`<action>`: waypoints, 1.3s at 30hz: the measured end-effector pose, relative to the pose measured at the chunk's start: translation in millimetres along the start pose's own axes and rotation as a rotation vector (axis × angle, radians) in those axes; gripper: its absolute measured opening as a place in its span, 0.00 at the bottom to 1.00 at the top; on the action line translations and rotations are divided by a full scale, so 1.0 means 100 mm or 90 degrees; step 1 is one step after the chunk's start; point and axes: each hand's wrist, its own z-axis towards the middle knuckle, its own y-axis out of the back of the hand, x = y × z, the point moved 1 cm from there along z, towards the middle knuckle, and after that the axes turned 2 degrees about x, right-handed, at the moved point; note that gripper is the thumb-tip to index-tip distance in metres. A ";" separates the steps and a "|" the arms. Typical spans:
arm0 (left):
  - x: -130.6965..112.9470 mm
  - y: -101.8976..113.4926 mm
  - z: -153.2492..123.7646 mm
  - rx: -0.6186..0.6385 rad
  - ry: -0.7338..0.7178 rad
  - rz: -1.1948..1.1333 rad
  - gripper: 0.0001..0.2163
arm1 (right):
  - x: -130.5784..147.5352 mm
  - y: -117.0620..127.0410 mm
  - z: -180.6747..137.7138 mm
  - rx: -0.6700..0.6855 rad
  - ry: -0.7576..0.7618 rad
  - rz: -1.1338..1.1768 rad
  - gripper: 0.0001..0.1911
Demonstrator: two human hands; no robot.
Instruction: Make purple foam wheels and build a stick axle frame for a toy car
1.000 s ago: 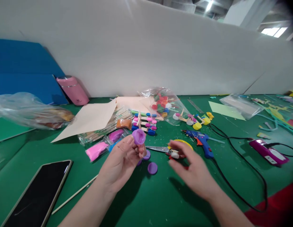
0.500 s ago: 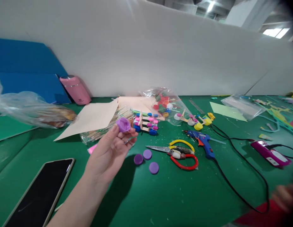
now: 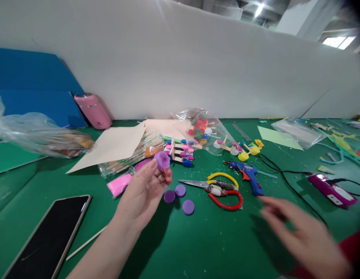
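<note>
My left hand pinches a purple bottle cap between thumb and fingers, its hollow side showing. Below it on the green table lie three more purple caps, one dark cap and two lighter ones, the upper and the lower. Blurred by motion, my right hand hovers at the lower right with fingers loosely apart and nothing visible in them. Its fingertips are close to the handle of a blue glue gun. Scissors with yellow and red handles lie between the hands.
A phone and a thin wooden stick lie at left. Behind are a pink packet, bagged sticks, small cap-wheeled models and a bag of coloured caps. A black cord runs to a magenta device.
My right hand has come in from the lower right edge toward the glue gun's handle. My left hand has shifted slightly right and down with the purple cap, uncovering the pink packet.
</note>
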 end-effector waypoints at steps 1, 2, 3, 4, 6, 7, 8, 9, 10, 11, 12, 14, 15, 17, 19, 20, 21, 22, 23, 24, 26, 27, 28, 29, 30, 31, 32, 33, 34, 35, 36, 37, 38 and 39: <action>0.02 0.00 -0.01 -0.001 0.009 0.009 0.06 | 0.12 -0.22 0.10 0.117 0.051 -0.006 0.14; 0.04 0.01 -0.01 -0.003 0.014 0.017 0.05 | 0.25 -0.44 0.19 0.228 0.105 -0.004 0.18; 0.05 0.02 -0.01 -0.006 0.017 0.024 0.05 | 0.38 -0.64 0.27 0.299 0.130 -0.002 0.20; 0.07 0.02 -0.01 -0.009 0.019 0.031 0.05 | 0.50 -0.82 0.34 0.336 0.135 0.002 0.21; 0.09 0.04 -0.01 -0.014 0.027 0.046 0.05 | 0.66 -1.09 0.44 0.353 0.117 -0.004 0.21; 0.10 0.04 -0.01 -0.015 0.033 0.053 0.06 | 0.71 -1.17 0.46 0.356 0.105 -0.004 0.22; 0.11 0.05 0.00 -0.016 0.039 0.057 0.06 | 0.72 -1.23 0.47 0.358 0.096 -0.004 0.22; 0.12 0.05 0.00 -0.016 0.043 0.060 0.06 | 0.71 -1.25 0.47 0.359 0.090 -0.003 0.21; 0.13 0.05 0.00 -0.015 0.045 0.059 0.05 | 0.69 -1.26 0.47 0.361 0.089 -0.003 0.21; 0.13 0.06 0.00 -0.012 0.045 0.057 0.05 | 0.66 -1.25 0.46 0.359 0.089 -0.002 0.21; 0.14 0.06 -0.01 -0.007 0.045 0.056 0.05 | 0.62 -1.23 0.46 0.351 0.087 0.006 0.21; 0.16 0.05 -0.02 0.010 0.048 0.060 0.05 | 0.55 -1.14 0.47 0.318 0.066 0.061 0.19; 0.17 0.05 -0.02 0.022 0.050 0.065 0.06 | 0.53 -1.09 0.48 0.294 0.045 0.108 0.18; 0.19 0.05 -0.03 0.046 0.064 0.083 0.06 | 0.50 -0.97 0.53 0.241 -0.009 0.230 0.16; 0.22 0.04 -0.04 0.059 0.079 0.106 0.07 | 0.52 -0.86 0.60 0.194 -0.049 0.342 0.15; 0.23 0.03 -0.05 0.062 0.085 0.120 0.07 | 0.53 -0.81 0.63 0.173 -0.054 0.387 0.15; 0.24 0.02 -0.06 0.065 0.089 0.133 0.07 | 0.56 -0.77 0.66 0.157 -0.050 0.420 0.15; 0.24 0.00 -0.07 0.067 0.089 0.146 0.07 | 0.58 -0.73 0.69 0.144 -0.038 0.441 0.16; 0.25 -0.01 -0.09 0.069 0.087 0.159 0.06 | 0.61 -0.71 0.72 0.134 -0.022 0.447 0.16; 0.24 -0.03 -0.10 0.074 0.085 0.172 0.06 | 0.63 -0.69 0.74 0.128 -0.004 0.440 0.17; 0.23 -0.06 -0.13 0.079 0.079 0.196 0.07 | 0.68 -0.68 0.76 0.114 0.038 0.395 0.17; 0.23 -0.07 -0.14 0.081 0.075 0.205 0.07 | 0.70 -0.68 0.76 0.106 0.059 0.366 0.17; 0.23 -0.07 -0.15 0.084 0.072 0.214 0.08 | 0.71 -0.68 0.76 0.099 0.077 0.339 0.17; 0.22 -0.08 -0.16 0.088 0.070 0.221 0.08 | 0.72 -0.69 0.76 0.094 0.092 0.316 0.17; 0.22 -0.08 -0.16 0.092 0.069 0.227 0.08 | 0.73 -0.69 0.76 0.091 0.106 0.297 0.18; 0.23 -0.07 -0.16 0.095 0.068 0.234 0.08 | 0.74 -0.70 0.75 0.088 0.114 0.284 0.18; 0.23 -0.07 -0.16 0.099 0.067 0.243 0.08 | 0.74 -0.71 0.75 0.085 0.119 0.274 0.18; 0.24 -0.07 -0.17 0.104 0.065 0.252 0.08 | 0.74 -0.71 0.75 0.082 0.121 0.268 0.18; 0.24 -0.06 -0.17 0.109 0.062 0.262 0.08 | 0.75 -0.71 0.76 0.079 0.120 0.267 0.18; 0.24 -0.06 -0.17 0.114 0.057 0.273 0.08 | 0.75 -0.71 0.76 0.077 0.119 0.269 0.17; 0.24 -0.06 -0.17 0.121 0.052 0.281 0.08 | 0.76 -0.72 0.76 0.074 0.118 0.274 0.17; 0.25 -0.07 -0.17 0.126 0.047 0.287 0.08 | 0.76 -0.71 0.76 0.072 0.120 0.279 0.18; 0.25 -0.07 -0.17 0.130 0.045 0.289 0.08 | 0.77 -0.71 0.76 0.070 0.125 0.283 0.18; 0.25 -0.07 -0.18 0.132 0.043 0.289 0.08 | 0.78 -0.71 0.76 0.068 0.131 0.284 0.18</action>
